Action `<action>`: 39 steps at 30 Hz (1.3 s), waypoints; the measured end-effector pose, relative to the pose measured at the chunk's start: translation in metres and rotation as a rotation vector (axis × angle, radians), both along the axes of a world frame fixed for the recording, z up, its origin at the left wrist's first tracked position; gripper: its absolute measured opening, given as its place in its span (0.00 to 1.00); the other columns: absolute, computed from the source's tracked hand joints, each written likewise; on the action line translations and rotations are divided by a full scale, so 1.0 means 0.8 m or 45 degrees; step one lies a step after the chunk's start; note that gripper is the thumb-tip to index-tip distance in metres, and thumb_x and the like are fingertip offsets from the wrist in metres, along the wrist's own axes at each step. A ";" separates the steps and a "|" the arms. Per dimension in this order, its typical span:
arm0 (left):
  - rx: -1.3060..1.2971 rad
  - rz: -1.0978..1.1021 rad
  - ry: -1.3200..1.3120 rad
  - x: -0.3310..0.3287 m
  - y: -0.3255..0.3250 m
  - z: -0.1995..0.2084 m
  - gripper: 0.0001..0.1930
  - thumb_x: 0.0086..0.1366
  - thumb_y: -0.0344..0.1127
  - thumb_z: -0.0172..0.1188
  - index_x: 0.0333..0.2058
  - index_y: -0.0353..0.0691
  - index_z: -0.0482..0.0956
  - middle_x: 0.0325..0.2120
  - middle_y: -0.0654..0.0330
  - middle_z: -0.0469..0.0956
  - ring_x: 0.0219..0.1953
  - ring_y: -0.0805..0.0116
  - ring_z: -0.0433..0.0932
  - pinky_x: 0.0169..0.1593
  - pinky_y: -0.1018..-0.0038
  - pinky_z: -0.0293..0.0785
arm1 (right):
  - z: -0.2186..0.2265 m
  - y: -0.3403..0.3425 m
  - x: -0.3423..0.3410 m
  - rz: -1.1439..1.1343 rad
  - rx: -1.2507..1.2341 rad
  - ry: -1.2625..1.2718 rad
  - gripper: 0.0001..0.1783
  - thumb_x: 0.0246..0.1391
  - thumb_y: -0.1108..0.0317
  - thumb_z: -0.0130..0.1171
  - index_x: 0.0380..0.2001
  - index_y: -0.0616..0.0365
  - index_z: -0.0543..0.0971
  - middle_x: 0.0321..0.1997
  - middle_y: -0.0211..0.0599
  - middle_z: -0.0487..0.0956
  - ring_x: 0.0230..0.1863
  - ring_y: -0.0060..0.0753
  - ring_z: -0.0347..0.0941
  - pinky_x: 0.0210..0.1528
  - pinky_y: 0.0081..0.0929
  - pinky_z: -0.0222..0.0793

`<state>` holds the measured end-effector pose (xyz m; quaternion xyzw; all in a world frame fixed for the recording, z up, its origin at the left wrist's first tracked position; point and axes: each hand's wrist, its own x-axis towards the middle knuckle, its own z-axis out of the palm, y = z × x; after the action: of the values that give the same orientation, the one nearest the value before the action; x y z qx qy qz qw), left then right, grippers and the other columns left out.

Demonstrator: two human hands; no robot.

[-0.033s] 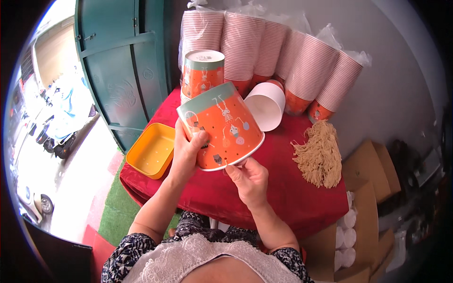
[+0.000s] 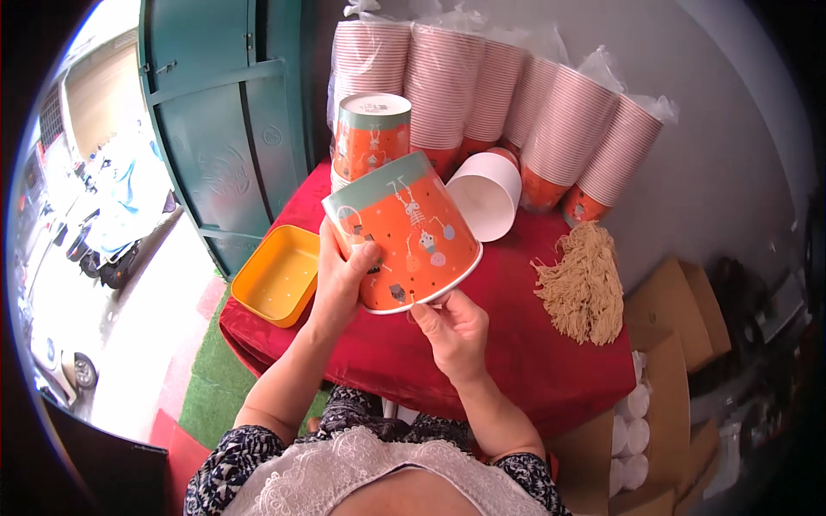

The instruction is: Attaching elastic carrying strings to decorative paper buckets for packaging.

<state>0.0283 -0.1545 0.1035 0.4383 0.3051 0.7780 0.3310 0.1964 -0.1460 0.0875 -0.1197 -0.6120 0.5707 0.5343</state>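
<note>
A paper bucket [image 2: 413, 241] is tilted bottom up in front of me, orange with a grey-green band and printed skeleton figures. Its white rolled rim points down towards me. My left hand [image 2: 342, 271] is closed round its left side, thumb on the print. At the rim, my right hand [image 2: 454, 331] pinches with thumb and bent fingers, partly behind the edge. By that thumb tip are a small dark hole and a thin pale strand, too small to make out. Behind it, another bucket [image 2: 483, 196] lies on its side, its white inside showing. Upside-down buckets [image 2: 372, 142] stand stacked at the left.
Tall plastic-wrapped bucket stacks [image 2: 443, 90] line the back of the red-clothed table [image 2: 516, 361]. A yellow basket [image 2: 274, 275] sits at the left edge, a bundle of tan cords [image 2: 585, 284] at the right. Cardboard boxes [image 2: 667, 387] stand right of the table, a green metal door [image 2: 219, 146] left.
</note>
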 end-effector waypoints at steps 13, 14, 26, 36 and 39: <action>-0.162 0.049 -0.190 -0.017 -0.009 -0.024 0.55 0.53 0.57 0.70 0.67 0.36 0.44 0.59 0.45 0.61 0.62 0.57 0.63 0.65 0.62 0.59 | -0.013 -0.013 0.000 -0.281 0.507 -0.257 0.04 0.53 0.81 0.60 0.32 0.65 0.77 0.38 0.34 0.77 0.36 0.19 0.74 0.36 0.17 0.71; -0.139 0.027 -0.201 -0.013 -0.007 -0.023 0.54 0.54 0.54 0.70 0.67 0.35 0.44 0.59 0.45 0.61 0.61 0.57 0.64 0.64 0.62 0.60 | -0.013 -0.014 0.001 -0.279 0.499 -0.276 0.04 0.53 0.81 0.61 0.33 0.65 0.77 0.37 0.35 0.78 0.36 0.20 0.75 0.36 0.18 0.71; 0.056 0.792 0.352 -0.084 -0.032 0.069 0.55 0.50 0.45 0.75 0.67 0.36 0.44 0.58 0.45 0.61 0.58 0.53 0.69 0.57 0.62 0.73 | -0.043 0.001 0.046 -0.377 0.469 -0.344 0.17 0.60 0.76 0.53 0.52 0.68 0.73 0.40 0.37 0.75 0.39 0.26 0.72 0.44 0.20 0.69; 0.167 0.963 0.600 -0.240 0.074 0.153 0.53 0.51 0.48 0.74 0.65 0.35 0.46 0.53 0.43 0.68 0.54 0.54 0.73 0.53 0.66 0.76 | -0.120 0.008 0.097 -0.600 0.072 -0.438 0.13 0.64 0.73 0.46 0.37 0.68 0.80 0.27 0.31 0.78 0.27 0.18 0.70 0.30 0.16 0.66; 0.192 0.792 0.472 -0.267 0.116 0.152 0.52 0.51 0.43 0.75 0.63 0.32 0.46 0.52 0.44 0.68 0.52 0.58 0.74 0.52 0.67 0.75 | -0.137 0.012 0.101 -0.653 0.028 -0.497 0.12 0.62 0.72 0.49 0.36 0.67 0.81 0.26 0.33 0.79 0.26 0.20 0.71 0.28 0.19 0.66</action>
<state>-0.1853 -0.0621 0.2252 0.4811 0.4203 0.7692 -0.0156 0.2769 -0.1367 -0.0223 -0.3713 -0.6590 0.3769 0.5345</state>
